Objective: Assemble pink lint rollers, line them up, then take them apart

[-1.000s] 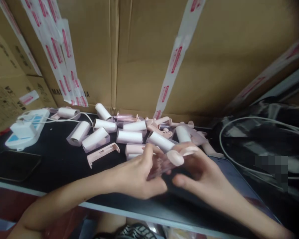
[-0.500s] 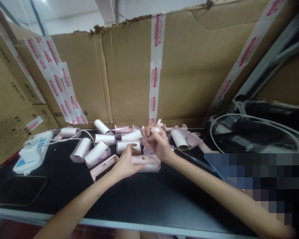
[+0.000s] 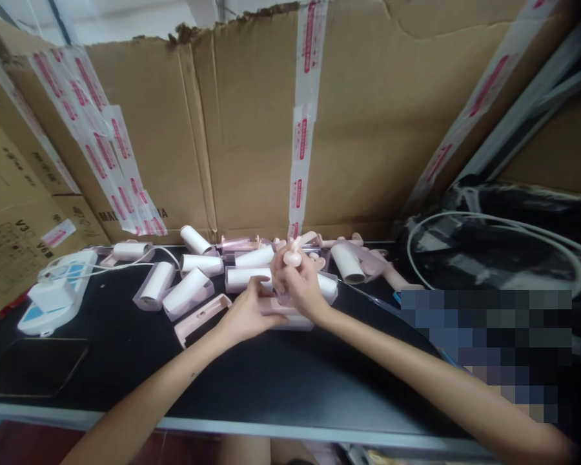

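The right hand point(image 3: 297, 281) is closed in a loose fist, its fingers curled around a pink handle point(image 3: 293, 258) whose rounded end pokes out above the knuckles. What the lower part of that handle meets is hidden by the hand. Just beneath, a pink holder point(image 3: 295, 320) lies lengthwise on the black table point(image 3: 252, 387), near the middle of the scatter. The left hand point(image 3: 246, 313) is at its left end, thumb along the near side and the other fingers arched over the far side, spread apart with the holder between them; how hard they press, I cannot tell.

To handle this well, let the left hand steady the holder against the table while the right does the finer work with the handle. A light, even grip would suit these thin-looking plastic parts (they seem the sort to crack under a twist). It would help to tilt the right wrist so the handle's lower end can be seen, and to leave room at the back, where a white roll point(image 3: 248, 279) in its clear case sits just behind the left fingers. The loose pink frame point(image 3: 203, 320) lies close beside the left hand too, so the wrist should not sweep that way.
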